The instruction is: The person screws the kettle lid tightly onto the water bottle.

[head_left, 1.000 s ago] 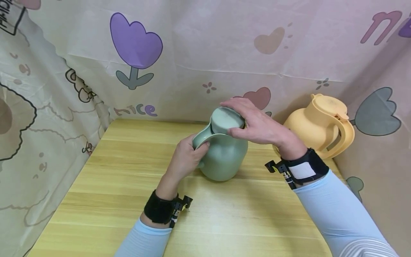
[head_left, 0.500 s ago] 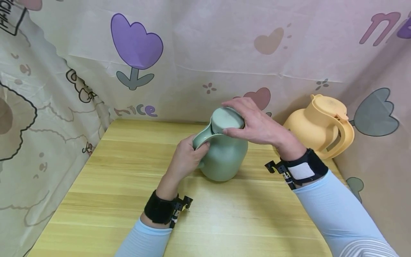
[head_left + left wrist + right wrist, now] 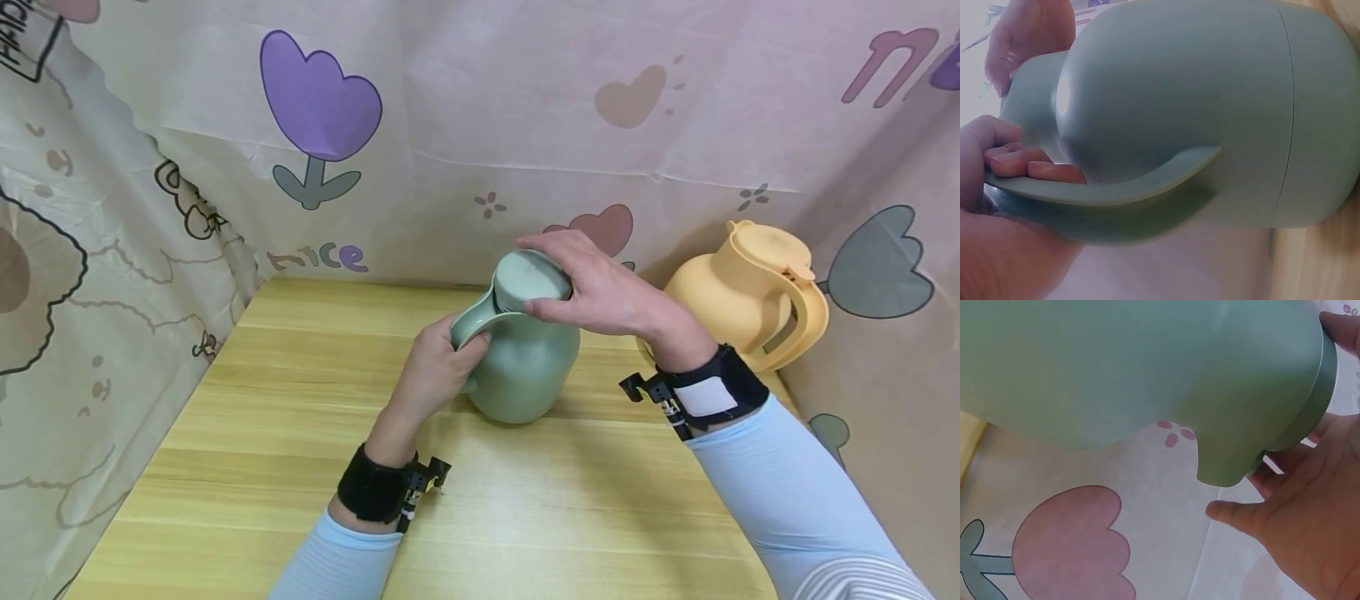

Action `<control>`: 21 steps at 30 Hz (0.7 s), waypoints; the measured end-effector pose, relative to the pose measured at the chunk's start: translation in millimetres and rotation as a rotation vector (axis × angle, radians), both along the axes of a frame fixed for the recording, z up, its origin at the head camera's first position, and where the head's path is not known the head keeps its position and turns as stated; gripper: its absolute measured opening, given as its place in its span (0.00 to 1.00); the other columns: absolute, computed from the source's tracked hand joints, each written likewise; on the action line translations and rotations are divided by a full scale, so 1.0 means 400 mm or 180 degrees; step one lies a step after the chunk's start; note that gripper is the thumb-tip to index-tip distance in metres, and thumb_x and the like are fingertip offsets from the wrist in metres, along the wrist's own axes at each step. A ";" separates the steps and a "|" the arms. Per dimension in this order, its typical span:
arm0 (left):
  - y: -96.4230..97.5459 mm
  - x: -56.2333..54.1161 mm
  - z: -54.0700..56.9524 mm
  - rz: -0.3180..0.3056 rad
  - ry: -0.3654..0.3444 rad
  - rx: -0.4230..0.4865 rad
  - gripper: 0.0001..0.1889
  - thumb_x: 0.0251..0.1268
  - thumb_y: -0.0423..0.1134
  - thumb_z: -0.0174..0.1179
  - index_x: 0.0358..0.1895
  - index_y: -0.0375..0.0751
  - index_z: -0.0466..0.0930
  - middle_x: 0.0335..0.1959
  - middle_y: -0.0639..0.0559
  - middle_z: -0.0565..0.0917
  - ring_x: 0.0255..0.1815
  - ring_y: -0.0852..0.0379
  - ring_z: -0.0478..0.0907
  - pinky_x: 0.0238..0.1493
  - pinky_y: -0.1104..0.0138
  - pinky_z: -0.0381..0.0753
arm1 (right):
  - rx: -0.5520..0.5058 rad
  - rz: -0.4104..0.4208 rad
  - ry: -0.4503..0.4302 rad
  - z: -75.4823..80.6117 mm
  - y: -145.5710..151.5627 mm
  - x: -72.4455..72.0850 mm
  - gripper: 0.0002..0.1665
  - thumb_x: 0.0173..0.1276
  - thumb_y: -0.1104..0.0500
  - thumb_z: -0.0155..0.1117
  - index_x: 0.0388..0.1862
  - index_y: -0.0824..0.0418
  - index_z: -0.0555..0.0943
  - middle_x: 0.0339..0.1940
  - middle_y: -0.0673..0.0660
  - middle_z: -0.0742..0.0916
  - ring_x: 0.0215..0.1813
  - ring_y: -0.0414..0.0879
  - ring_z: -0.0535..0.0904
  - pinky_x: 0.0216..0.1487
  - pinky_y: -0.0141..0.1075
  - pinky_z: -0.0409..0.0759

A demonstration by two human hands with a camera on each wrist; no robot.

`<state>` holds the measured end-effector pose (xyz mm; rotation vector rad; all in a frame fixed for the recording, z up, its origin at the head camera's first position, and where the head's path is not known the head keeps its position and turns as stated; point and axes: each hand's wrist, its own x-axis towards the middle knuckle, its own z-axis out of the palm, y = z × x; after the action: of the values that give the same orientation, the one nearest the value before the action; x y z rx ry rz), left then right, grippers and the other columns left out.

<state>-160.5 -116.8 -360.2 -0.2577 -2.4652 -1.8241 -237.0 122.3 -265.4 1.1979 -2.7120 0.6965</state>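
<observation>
A pale green thermos jug (image 3: pixel 525 379) stands upright on the wooden table, its handle (image 3: pixel 474 317) turned to the left. My left hand (image 3: pixel 431 371) grips that handle, thumb lying over its upper part; in the left wrist view the fingers (image 3: pixel 1019 161) are curled through it. On top sits a round green lid (image 3: pixel 528 282), which my right hand (image 3: pixel 603 287) holds from the right, thumb on the near side and fingers on the far side. The right wrist view shows the jug's spout (image 3: pixel 1225 464) beside the right hand, and the lid's edge (image 3: pixel 1319 409) between thumb and fingers.
A yellow thermos jug (image 3: pixel 723 296) stands at the back right, partly behind the right forearm. Behind the wooden table (image 3: pixel 300 417) hangs a printed cloth (image 3: pixel 465 100), which also covers both sides.
The right thumb has shifted slightly along the lid's near side. Both hands and the green jug otherwise stay in place.
</observation>
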 end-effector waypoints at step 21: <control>0.005 0.001 0.005 0.0039 -0.0055 -0.0016 0.09 0.75 0.43 0.64 0.39 0.41 0.79 0.32 0.49 0.73 0.45 0.49 0.77 0.49 0.54 0.81 | -0.0027 -0.0052 -0.0031 0.001 0.002 0.005 0.47 0.65 0.46 0.74 0.79 0.57 0.69 0.73 0.59 0.75 0.73 0.54 0.67 0.71 0.53 0.67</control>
<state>-159.9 -115.0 -358.1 -0.2275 -2.4773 -1.8232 -235.1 122.9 -265.2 1.1723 -2.7208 0.7131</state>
